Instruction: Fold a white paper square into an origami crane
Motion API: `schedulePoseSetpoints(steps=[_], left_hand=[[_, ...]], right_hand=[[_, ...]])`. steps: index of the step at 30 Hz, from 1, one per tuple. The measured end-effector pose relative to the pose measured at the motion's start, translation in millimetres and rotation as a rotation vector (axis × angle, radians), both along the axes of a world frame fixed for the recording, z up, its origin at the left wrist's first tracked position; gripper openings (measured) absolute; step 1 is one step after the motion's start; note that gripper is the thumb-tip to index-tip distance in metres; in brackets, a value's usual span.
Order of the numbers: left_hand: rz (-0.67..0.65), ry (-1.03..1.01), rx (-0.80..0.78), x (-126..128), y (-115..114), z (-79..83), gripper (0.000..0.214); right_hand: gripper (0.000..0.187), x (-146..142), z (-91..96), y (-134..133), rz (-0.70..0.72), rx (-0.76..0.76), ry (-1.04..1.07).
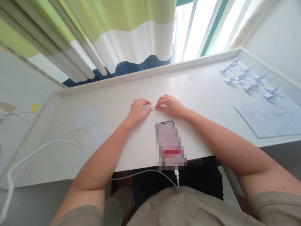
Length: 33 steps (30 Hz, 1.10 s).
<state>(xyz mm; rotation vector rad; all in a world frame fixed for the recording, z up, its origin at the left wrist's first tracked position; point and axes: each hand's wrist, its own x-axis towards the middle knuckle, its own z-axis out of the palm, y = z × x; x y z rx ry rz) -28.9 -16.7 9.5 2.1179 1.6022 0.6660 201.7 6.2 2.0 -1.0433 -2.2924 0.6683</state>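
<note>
A small piece of folded white paper lies between my two hands at the middle of the white desk, mostly covered by my fingers. My left hand rests on the desk with its thumb at the paper's left end and its fingers curved around the far side. From the other side, my right hand pinches the paper's right end between thumb and fingertips. Just below the hands, a phone with a blurred screen lies at the desk's front edge, with a white cable plugged in.
Several folded paper cranes stand at the back right, behind a stack of printed sheets. Square white paper sheets lie on the left, with more paper beside my forearm. A white cable loops across the left side. A raised rim borders the desk's back.
</note>
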Motion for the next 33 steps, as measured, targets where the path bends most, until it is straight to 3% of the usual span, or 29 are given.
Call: schedulePoseSetpoints(steps=[18, 28, 33], left_hand=[[-0.215, 0.075, 0.186, -14.4, 8.2, 0.1, 0.035], [-0.181, 0.013, 0.135, -10.3, 9.5, -7.6, 0.028], [-0.197, 0.038, 0.197, -8.0, 7.6, -5.0, 0.028]], right_hand=[[0.019, 3.4, -4.1, 1.3, 0.027, 0.039, 0.001], [0.018, 3.3, -2.4, 0.8, 0.032, 0.034, -0.003], [0.015, 2.1, -2.7, 0.9, 0.016, 0.043, 0.0]])
